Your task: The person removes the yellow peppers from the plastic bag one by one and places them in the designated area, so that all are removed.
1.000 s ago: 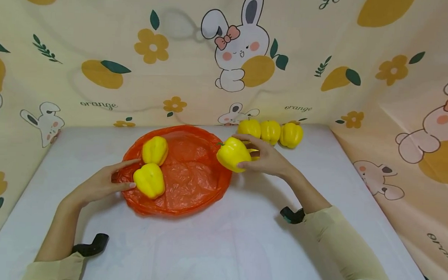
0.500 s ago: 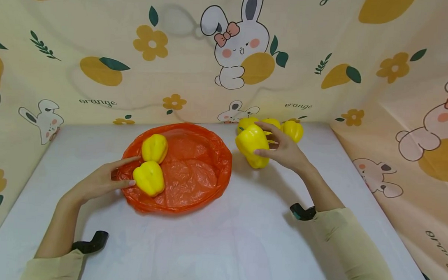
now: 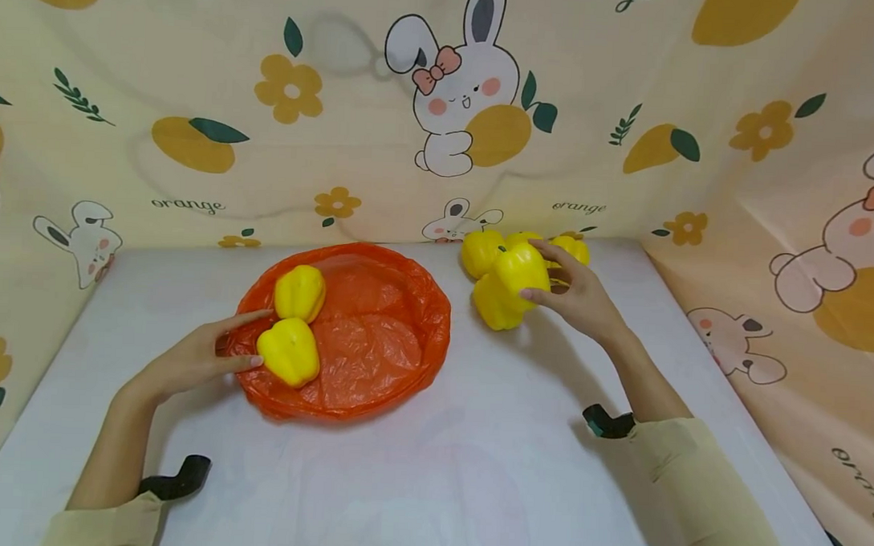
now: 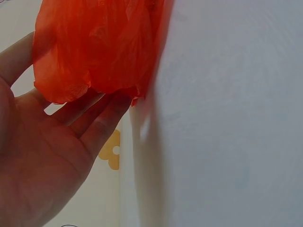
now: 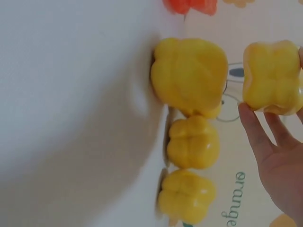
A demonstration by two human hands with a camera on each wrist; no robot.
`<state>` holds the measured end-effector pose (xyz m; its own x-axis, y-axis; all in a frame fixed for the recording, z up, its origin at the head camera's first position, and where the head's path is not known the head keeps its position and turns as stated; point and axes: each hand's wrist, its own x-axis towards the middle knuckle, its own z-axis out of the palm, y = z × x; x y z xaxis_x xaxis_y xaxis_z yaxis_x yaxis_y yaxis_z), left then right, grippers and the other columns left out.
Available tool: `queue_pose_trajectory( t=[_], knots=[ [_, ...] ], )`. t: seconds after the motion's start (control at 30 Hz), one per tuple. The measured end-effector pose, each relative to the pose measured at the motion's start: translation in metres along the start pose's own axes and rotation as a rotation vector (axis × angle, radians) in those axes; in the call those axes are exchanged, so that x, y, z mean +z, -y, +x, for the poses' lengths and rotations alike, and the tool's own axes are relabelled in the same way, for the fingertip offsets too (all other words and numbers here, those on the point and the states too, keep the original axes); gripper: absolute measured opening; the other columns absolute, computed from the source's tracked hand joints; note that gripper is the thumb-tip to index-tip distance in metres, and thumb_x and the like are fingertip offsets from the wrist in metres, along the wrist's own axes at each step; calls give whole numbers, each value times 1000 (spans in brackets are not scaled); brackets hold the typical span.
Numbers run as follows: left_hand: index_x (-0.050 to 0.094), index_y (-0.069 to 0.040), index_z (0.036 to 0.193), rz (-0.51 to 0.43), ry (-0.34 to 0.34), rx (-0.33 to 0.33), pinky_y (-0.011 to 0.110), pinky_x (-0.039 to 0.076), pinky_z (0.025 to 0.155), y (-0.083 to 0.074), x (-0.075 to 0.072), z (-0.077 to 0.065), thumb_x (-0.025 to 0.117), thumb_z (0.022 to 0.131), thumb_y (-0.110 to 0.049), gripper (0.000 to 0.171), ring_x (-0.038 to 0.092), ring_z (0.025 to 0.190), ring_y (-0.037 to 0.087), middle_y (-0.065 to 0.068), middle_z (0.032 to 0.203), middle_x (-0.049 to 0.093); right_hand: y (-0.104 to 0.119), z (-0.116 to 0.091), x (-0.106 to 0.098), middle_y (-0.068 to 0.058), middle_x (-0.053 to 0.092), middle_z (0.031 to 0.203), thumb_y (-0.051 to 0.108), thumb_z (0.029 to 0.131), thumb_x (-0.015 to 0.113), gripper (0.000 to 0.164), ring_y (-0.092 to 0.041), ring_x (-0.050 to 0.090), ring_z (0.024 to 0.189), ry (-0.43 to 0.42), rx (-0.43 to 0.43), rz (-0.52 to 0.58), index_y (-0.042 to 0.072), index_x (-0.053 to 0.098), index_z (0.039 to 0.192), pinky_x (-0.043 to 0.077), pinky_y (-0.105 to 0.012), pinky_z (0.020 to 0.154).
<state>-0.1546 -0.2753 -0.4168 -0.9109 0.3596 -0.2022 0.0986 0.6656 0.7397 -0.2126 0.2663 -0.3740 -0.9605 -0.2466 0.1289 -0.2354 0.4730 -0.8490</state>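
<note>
In the head view, my right hand [image 3: 577, 292] holds a yellow bell pepper [image 3: 524, 270] up over the right part of the table. Below it, partly covered in this view, another bell pepper [image 3: 495, 305] stands on the table; the right wrist view shows this standing pepper [image 5: 189, 71] apart from the held pepper [image 5: 272, 78]. My left hand [image 3: 191, 359] rests at the left rim of a red plastic bag [image 3: 364, 395] spread wide and round. Its straight fingers reach behind the plastic in the left wrist view. Two bell peppers [image 3: 290, 352] lie inside the bag, close to my left fingertips.
Three more bell peppers [image 3: 481, 254] stand in a row at the back of the white table [image 3: 400, 489], partly behind the held one. A cream cloth [image 3: 595, 86] printed with rabbits and oranges hangs behind and along the right side.
My right hand has moved right, away from the bag, with its bell pepper, which now overlaps the back row in the head view. The left hand and bag stay put.
</note>
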Motion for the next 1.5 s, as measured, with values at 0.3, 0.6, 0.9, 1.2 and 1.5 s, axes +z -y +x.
queue_pose_trajectory(
  t=[0.3,0.6,0.9,1.2,1.5],
  knots=[
    [37,-20,154,-13,10,-8,71,36,102,2,-1,1,71,91,-42,75,35,131,44,25,153,35,-13,-7,-8,-9,43,147,29,88,77,74,-35,51,124,-61,51,-51,30,40,152,46,-52,102],
    [36,-20,154,2,10,-19,72,35,102,1,-2,2,70,90,-44,77,34,132,45,26,153,34,-27,-14,-15,-13,41,151,38,88,76,79,-40,51,123,-108,119,-103,24,35,154,49,-53,97],
    [36,-20,155,-5,8,-40,70,37,101,2,-2,0,71,90,-44,78,35,131,44,25,152,36,-37,-14,-13,-18,39,152,43,86,76,84,-42,51,123,-151,188,-102,22,33,155,50,-54,95],
    [36,-18,154,-12,5,-40,66,41,101,2,-1,-1,71,90,-43,77,39,126,42,25,150,39,-43,-14,-7,-25,34,154,42,87,76,88,-48,49,126,-111,263,-133,17,28,156,46,-59,100],
    [36,-21,155,-14,15,-45,67,40,101,5,1,2,71,89,-44,78,37,127,41,24,151,38,-55,-10,-1,-27,33,153,39,89,74,87,-48,49,125,-91,278,-136,13,24,156,46,-57,101]
  ],
)
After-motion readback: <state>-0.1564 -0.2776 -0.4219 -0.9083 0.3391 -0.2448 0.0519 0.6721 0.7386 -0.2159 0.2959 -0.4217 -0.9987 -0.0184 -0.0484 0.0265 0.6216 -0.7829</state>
